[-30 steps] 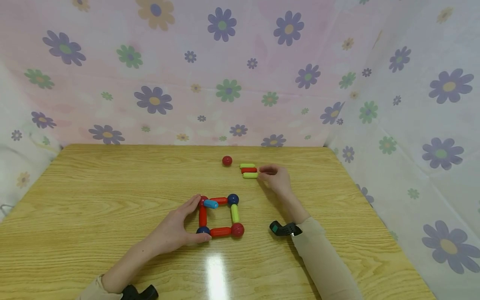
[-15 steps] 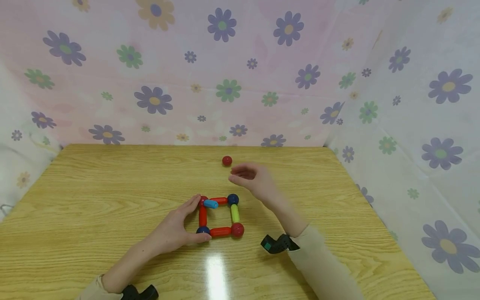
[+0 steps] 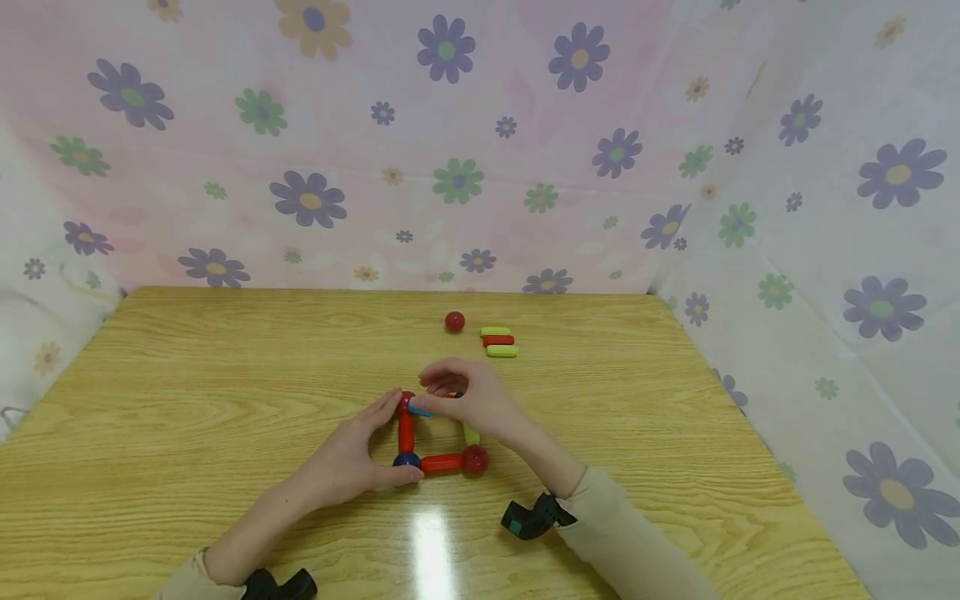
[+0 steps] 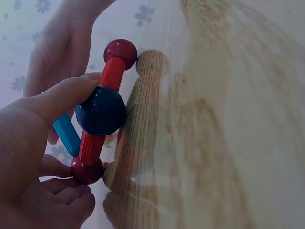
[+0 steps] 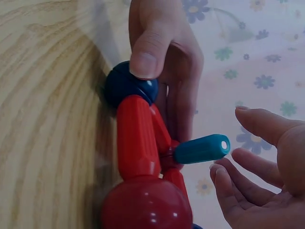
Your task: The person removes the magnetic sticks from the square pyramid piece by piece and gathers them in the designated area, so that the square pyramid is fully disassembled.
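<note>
The left hand [image 3: 348, 457] gripped a square frame of glossy balls and red and lime rods [image 3: 442, 463] on the wooden table [image 3: 225, 350], while the right hand [image 3: 480, 404], thumb and fingers parted, hovered beside its blue ridged rod [image 5: 202, 149].

Left forearm [image 3: 255, 525] slants in from the lower left corner to the left hand [image 3: 348, 454], its gripping thumb [image 4: 71, 93] stretched out, opposing fingers [image 4: 71, 198] bent at the joints, the two sides set well apart in a broad C. Right forearm [image 3: 551, 462] enters from the lower right, angled forward and across, the right hand [image 3: 480, 400] raised, its thumb and loosely bent fingers apart with a gap between them. Hands near each other at the fingertips, not touching; both sleeved in beige, bare at the wrists.
</note>
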